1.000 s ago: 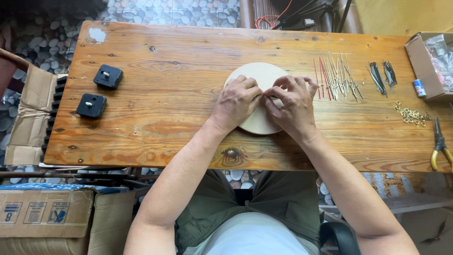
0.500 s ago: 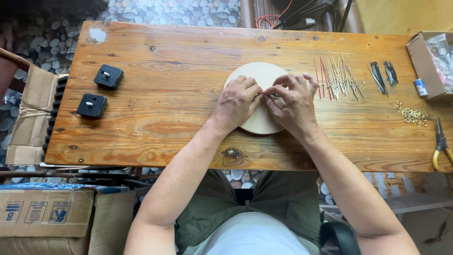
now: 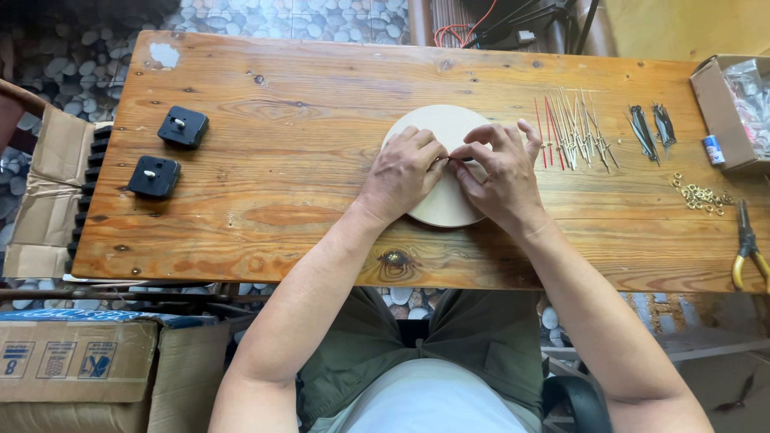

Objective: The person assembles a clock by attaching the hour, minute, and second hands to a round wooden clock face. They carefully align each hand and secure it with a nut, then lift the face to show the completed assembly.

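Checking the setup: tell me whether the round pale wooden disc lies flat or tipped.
Flat: the round pale wooden disc rests on the wooden table, both hands on it.

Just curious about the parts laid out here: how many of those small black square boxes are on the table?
2. Both lie at the table's left end: one black box farther from the person, the other black box nearer. None looks hidden.

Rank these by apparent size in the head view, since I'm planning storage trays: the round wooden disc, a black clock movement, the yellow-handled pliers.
1. Round wooden disc, clearly largest.
2. Yellow-handled pliers, partly cut off at the edge.
3. Black clock movement; close to the pliers, so that order is unsure.
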